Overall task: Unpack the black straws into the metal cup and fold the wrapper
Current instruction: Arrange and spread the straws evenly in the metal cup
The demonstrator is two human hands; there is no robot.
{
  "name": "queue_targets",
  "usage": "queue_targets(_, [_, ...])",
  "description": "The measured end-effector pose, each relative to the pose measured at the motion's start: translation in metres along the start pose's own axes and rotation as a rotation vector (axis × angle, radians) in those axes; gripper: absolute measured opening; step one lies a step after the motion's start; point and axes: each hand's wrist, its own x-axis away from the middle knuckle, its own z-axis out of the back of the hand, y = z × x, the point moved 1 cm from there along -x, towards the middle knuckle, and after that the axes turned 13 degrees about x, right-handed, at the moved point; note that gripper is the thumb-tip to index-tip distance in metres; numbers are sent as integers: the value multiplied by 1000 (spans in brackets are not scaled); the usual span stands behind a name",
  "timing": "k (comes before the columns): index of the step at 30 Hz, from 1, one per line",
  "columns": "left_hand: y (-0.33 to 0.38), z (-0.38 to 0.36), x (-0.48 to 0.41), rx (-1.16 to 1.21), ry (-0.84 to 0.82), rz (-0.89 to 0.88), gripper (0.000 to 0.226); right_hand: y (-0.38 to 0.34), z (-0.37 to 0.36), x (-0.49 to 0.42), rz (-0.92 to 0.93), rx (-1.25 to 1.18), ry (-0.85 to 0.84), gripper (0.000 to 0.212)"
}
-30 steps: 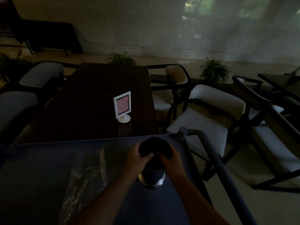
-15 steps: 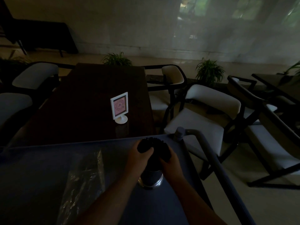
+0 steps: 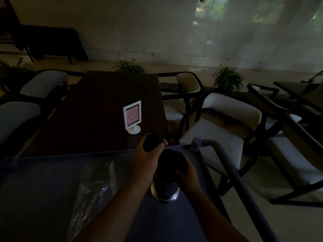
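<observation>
Carrying everything, the grey-blue cart top (image 3: 43,189) is the broadest thing, and the clear wrapper (image 3: 94,193) lies flat on it left of the metal cup (image 3: 165,189). At the cup's right, the right hand (image 3: 187,175) curls round the black straws (image 3: 172,161) standing in it. Just above-left of the cup, the left hand (image 3: 148,158) clenches a smaller bunch (image 3: 152,142) — held higher than the rest, lower ends hidden
</observation>
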Motion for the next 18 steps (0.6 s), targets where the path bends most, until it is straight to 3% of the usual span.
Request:
queue_targets(3, [18, 1, 2, 43, 13, -17, 39, 2, 0, 0, -17, 29, -15, 33])
queue_targets(6, [41, 2, 9, 68, -11, -92, 24, 2, 2, 0, -36, 58, -29, 33])
queue_targets(13, [81, 17, 11, 338, 2, -90, 23, -12, 13, 16, -65, -3, -21, 75])
queue_targets(15, [89, 19, 11, 455, 25, -66, 36, -23, 23, 21, -60, -19, 68, 74])
queue_targets(18, [98, 21, 10, 645, 48, -33, 38, -42, 41, 35, 4, -20, 273, 52])
